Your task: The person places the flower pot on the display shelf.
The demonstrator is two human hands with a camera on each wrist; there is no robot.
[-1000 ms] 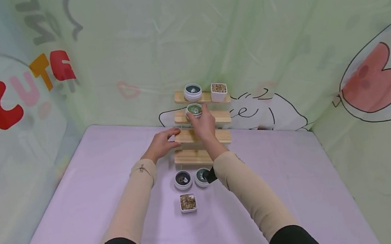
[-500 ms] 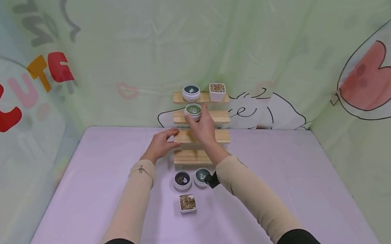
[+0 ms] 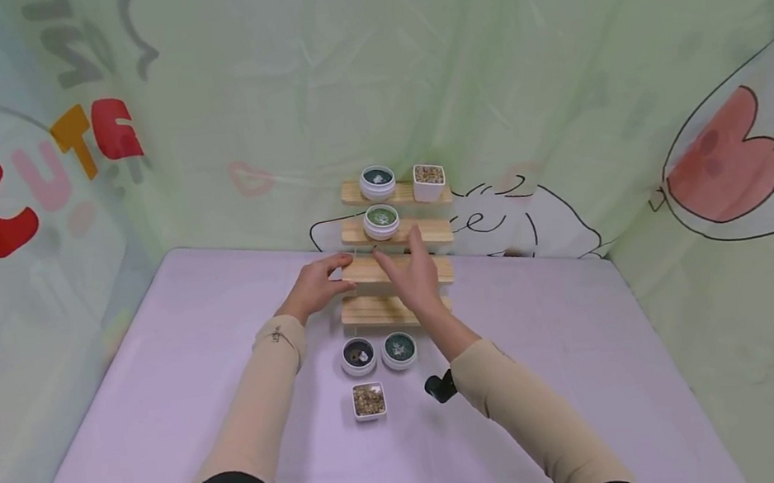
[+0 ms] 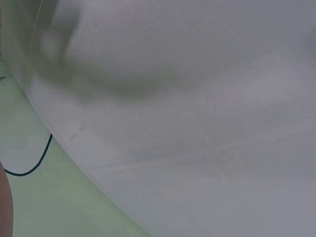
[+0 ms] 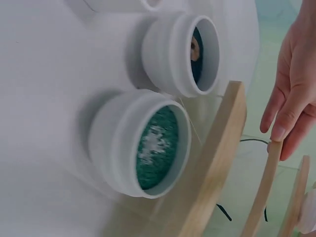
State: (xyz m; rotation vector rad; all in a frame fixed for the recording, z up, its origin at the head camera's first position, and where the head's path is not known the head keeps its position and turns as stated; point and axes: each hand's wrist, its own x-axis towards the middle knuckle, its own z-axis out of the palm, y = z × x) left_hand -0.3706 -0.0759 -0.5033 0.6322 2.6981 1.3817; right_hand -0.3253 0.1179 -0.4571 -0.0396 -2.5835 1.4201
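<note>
A tiered wooden stand (image 3: 367,269) rises at the back of the table. My left hand (image 3: 315,287) pinches the left end of a middle step, thumb on top and fingers underneath, as the right wrist view shows. On the step below the top sits a round white pot with green filling (image 3: 382,222). My right hand (image 3: 415,277) is just in front of that pot, thumb and fingers spread, holding nothing. The top step carries a round white pot with dark filling (image 3: 377,182) and a square white pot of tan bits (image 3: 429,182).
Before the stand, on the lilac tablecloth (image 3: 548,418), are a round pot with dark filling (image 3: 358,356), a round pot with teal filling (image 5: 116,143) and a square pot of brown bits (image 3: 369,401). Green printed curtains (image 3: 558,82) rise behind and beside the table.
My right hand has let go of the green-filled pot, which now rests on the second step from the top, and has drawn back toward me. My left hand keeps its hold on the stand.
</note>
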